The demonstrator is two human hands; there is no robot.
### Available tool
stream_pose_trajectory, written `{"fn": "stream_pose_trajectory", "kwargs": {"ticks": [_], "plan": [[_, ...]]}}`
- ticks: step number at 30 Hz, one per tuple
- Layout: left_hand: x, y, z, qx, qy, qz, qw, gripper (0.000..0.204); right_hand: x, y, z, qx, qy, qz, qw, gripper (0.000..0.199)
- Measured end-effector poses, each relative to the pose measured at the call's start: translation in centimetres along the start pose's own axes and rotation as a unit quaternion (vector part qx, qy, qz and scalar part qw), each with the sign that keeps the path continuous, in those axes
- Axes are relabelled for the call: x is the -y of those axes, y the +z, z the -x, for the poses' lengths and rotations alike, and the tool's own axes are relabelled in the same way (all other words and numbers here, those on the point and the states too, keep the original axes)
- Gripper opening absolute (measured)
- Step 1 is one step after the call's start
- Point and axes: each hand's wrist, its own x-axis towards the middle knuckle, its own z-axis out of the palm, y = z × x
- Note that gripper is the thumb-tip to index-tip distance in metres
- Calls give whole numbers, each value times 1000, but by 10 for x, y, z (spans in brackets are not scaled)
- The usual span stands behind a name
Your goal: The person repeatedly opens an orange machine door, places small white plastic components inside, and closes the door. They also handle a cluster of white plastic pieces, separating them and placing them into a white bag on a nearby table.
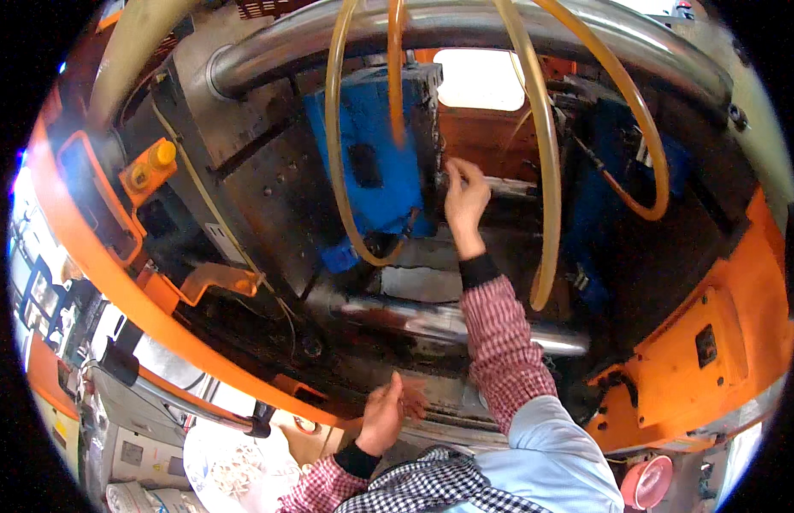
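Note:
My right hand [467, 201] reaches up into the machine, close to the edge of a blue mould half [375, 154] with a dark, greasy face. Its fingers are bent into a pinch; anything between them is too small or hidden to make out. Whether the fingertips touch the mould face cannot be told. Lower down, my left hand [386, 416] is held open near the front edge of the machine, thumb up and fingers slightly blurred, with nothing visible in it. A second blue mould half [623, 171] stands across the gap to the right.
Yellowish hoses [544, 154] loop down around my right arm. Thick steel bars [465, 36] cross above and below the gap. Orange guards [683, 359] flank the opening. A white bag [243, 457] with pale pieces sits lower left; a pink basin [647, 481] sits lower right.

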Motion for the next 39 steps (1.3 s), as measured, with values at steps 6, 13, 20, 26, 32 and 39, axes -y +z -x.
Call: {"fn": "stream_pose_trajectory", "kwargs": {"ticks": [6,13,20,26,32,39], "plan": [[1,-11,5,-19,0,15,1000,49,-33,81,-75,-53,74,4,996,17],[5,-23,-2,-28,0,33,999,48,-80,107,-93,-60,-19,112,992,19],[6,-23,-8,-40,0,21,999,49,-77,109,-92,-37,-30,128,991,18],[4,-23,-8,-47,-8,6,999,49,-64,100,-86,71,-59,201,975,28],[5,-17,-10,-29,-20,-12,999,47,-73,85,-85,131,-93,216,963,46],[4,-18,-8,-10,4,-37,999,43,-55,55,-73,209,68,124,968,50]]}}
